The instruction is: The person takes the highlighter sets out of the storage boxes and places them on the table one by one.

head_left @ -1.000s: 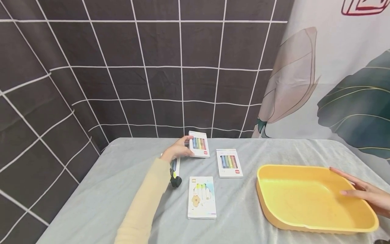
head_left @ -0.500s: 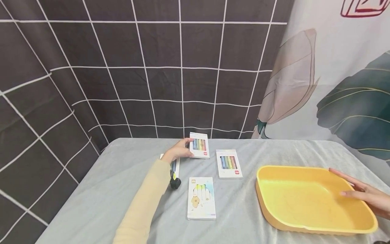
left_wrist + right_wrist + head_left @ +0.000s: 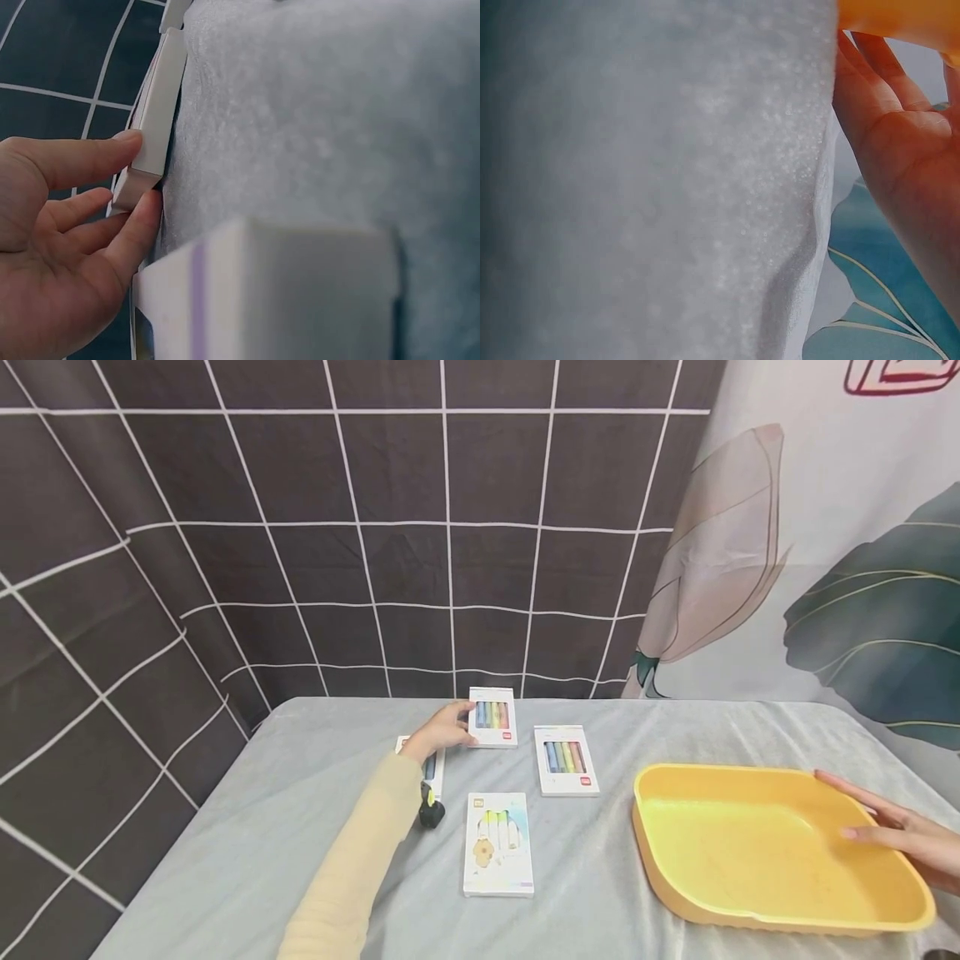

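Observation:
At the far side of the table, my left hand pinches the left edge of a white box of coloured sticks, which has a clear window. In the left wrist view, thumb and fingertips hold a corner of this box, close against the cloth. My right hand grips the right rim of a yellow plastic tray, thumb over the inside. The right wrist view shows that hand's fingers under the tray's edge. Partly hidden under my left wrist lies another white box.
A similar windowed box lies right of the held one. Nearer stands a larger white box with a flower picture, lying flat. Grey cloth covers the table; a dark gridded curtain hangs behind its far edge.
The held box has straightened slightly and shifted a little right and down, my left hand moving with it. My right hand and the tray stay in place.

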Motion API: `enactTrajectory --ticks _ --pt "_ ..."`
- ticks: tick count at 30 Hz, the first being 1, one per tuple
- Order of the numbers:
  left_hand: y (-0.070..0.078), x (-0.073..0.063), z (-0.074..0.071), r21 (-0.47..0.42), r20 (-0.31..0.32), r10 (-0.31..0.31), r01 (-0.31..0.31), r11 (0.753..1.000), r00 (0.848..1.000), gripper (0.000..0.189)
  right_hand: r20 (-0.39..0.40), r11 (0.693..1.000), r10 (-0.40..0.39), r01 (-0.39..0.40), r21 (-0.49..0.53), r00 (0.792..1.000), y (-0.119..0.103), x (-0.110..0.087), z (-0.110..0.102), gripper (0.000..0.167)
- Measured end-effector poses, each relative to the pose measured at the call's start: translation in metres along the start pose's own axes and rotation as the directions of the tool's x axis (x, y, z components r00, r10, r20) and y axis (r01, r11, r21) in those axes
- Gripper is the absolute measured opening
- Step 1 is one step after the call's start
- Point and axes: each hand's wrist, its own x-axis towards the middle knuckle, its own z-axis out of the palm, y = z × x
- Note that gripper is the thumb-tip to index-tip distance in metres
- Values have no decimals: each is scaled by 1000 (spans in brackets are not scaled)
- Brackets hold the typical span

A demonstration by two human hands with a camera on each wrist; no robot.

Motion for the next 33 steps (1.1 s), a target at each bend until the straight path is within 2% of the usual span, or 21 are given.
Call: enactTrajectory --ticks 6,14,19,29,33 --pt "0 0 2 77 -32 12 -9 997 999 72 26 1000 -17 16 13 1000 0 1 0 69" --pt "-1 2 6 168 -60 75 -64 984 995 70 42 999 -40 39 22 998 0 3 0 70" --pt "-2 4 6 202 -75 77 -60 978 994 70 70 997 -65 62 41 995 0 4 -2 71" --pt "-5 5 2 52 -93 75 -70 996 993 70 9 990 -61 61 -125 998 -4 2 -6 73" --pt "-8 3 -2 -13 -94 69 -71 997 993 70 -67 976 -64 49 -211 996 -7 1 -6 72"
